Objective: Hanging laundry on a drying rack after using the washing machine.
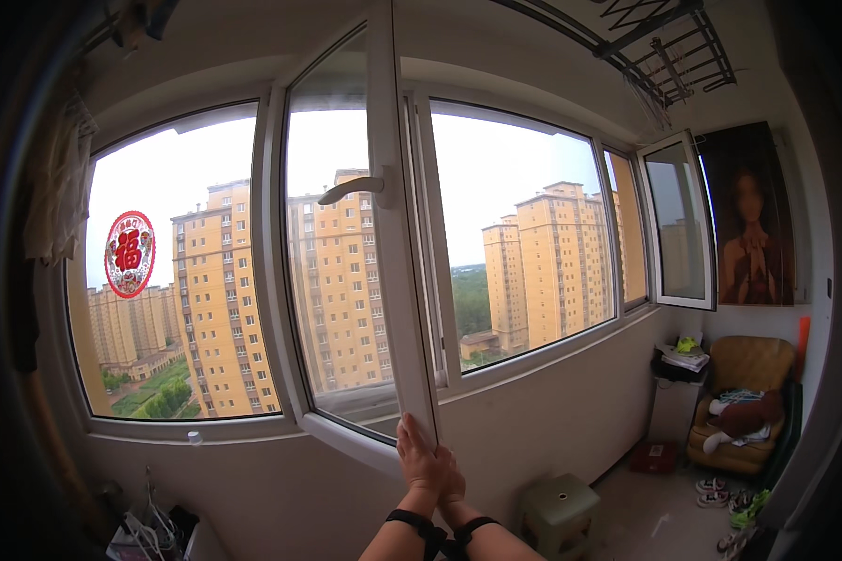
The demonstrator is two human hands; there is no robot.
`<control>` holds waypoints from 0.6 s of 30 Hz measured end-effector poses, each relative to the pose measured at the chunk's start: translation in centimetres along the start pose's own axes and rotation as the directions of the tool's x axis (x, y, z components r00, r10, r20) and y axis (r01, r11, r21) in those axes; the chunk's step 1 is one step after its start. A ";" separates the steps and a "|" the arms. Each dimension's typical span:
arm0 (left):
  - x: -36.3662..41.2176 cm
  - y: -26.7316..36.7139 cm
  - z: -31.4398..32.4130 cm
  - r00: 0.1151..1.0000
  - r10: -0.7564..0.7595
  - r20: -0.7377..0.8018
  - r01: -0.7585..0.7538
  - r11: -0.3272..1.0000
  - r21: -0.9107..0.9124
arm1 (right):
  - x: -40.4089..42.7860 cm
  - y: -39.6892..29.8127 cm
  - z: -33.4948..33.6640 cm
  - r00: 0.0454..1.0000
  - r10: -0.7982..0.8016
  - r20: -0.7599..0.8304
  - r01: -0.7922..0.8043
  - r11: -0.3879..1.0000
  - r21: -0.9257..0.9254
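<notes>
A white-framed window sash [410, 315] is swung inward into the room, its white lever handle [354, 189] pointing left. At the sash's lower free corner, my left hand [419, 459] grips the frame, its fingers reaching up along the white profile. My right hand [453, 484] is pressed close behind it at the same corner. Its fingers are mostly hidden by the left hand and the frame, so its grip is unclear. Dark bands circle both wrists, and the forearms nearly meet below.
A green plastic stool [563, 501] stands below the sill. Farther right are a cluttered armchair [751, 350], a cabinet [676, 407], a red box [654, 457] and shoes [712, 493]. A second sash [679, 221] projects inward. A small white object [195, 437] lies on the left sill, above a hanger-filled container [156, 536].
</notes>
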State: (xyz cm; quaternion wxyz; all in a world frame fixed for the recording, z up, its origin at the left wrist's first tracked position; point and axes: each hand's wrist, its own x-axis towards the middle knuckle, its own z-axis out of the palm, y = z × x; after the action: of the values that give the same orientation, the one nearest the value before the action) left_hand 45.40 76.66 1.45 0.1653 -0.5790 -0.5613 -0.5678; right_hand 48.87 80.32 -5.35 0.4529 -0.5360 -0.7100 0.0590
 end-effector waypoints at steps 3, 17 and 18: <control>-0.2 0.3 -0.2 1.000 0.013 -0.002 -0.013 1.000 -0.011 | -0.1 0.5 0.6 0.997 -0.030 -0.066 0.031 1.000 0.003; -1.6 -1.0 -4.4 1.000 0.014 -0.007 -0.014 1.000 -0.024 | -3.7 -3.0 0.4 0.964 -0.169 -0.207 0.167 0.986 -0.025; -1.8 -0.8 -4.9 1.000 0.028 -0.005 -0.028 0.999 -0.040 | -4.1 -3.5 -0.1 0.965 -0.168 -0.203 0.161 0.986 -0.047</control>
State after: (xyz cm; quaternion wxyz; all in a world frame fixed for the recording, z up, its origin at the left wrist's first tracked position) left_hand 42.90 72.05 1.08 0.1628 -0.5889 -0.5411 -0.5778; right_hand 46.51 75.46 -5.65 0.5194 -0.4852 -0.7020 -0.0453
